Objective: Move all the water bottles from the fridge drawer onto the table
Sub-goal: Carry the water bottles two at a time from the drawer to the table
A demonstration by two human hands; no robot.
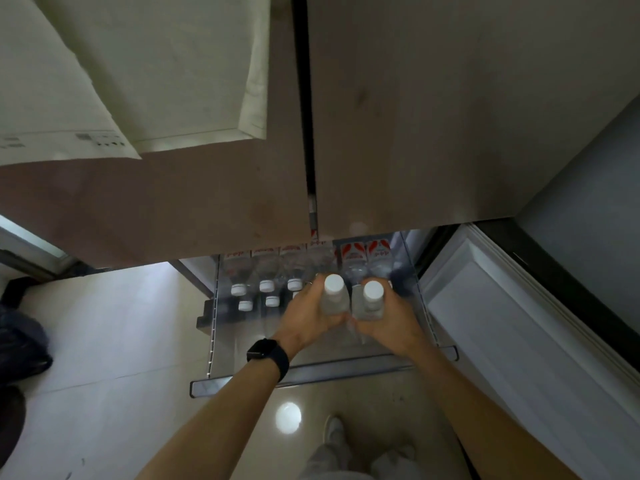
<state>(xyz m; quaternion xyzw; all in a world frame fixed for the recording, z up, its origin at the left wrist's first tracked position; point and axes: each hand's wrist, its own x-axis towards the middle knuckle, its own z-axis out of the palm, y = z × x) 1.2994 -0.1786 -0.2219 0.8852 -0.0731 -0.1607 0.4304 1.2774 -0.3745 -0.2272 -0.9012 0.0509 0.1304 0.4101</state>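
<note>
The fridge drawer is pulled out low in front of me. Several clear water bottles with white caps and red-and-white labels lie in it, among them one at the far left and one at the back right. My left hand, with a black watch on its wrist, grips a white-capped bottle held upright above the drawer. Beside it my right hand holds a second upright bottle. The two hands touch. No table is in view.
The closed brown fridge doors fill the upper view, with white paper sheets stuck on the left one. A white lower fridge door stands open at the right. Pale floor tiles lie at the left, with a dark bag at the edge.
</note>
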